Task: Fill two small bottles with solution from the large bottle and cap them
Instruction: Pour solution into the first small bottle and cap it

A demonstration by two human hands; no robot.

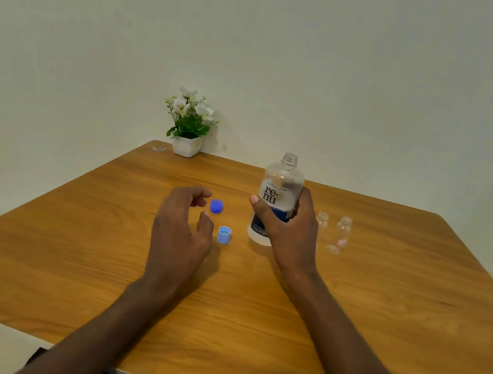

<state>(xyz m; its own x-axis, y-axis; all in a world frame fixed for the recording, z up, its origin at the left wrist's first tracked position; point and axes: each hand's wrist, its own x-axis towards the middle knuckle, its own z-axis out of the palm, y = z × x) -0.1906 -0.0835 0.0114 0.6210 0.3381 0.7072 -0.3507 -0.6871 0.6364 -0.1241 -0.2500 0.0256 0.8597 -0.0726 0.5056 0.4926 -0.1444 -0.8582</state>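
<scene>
Table point(381, 309): we work at a wooden top; everything for the task stands toward its far half.
Potted flowers point(189, 124): a small white pot at the far edge against the wall, well apart from our work.
Large bottle point(278, 197): upright on the table, its neck already uncapped, clear above the dark blue label band; we cannot tell its liquid level.
Right hand point(288, 230): we grip the large bottle around its lower body, thumb on the near side, fingers wrapped behind.
Left hand point(182, 225): it hovers loosely curved, thumb and fingers apart, holding nothing, just beside the two caps.
Small bottles point(341, 235): two clear ones stand open just right of the large bottle, one partly hidden behind our right hand; both look empty to us.
Dark blue cap point(216, 206): loose on the table, near our left fingertips.
Light blue cap point(224, 234): loose, open side up, beside our left thumb.
Progress: we judge only the uncapping done; both fills and both cappings remain.
</scene>
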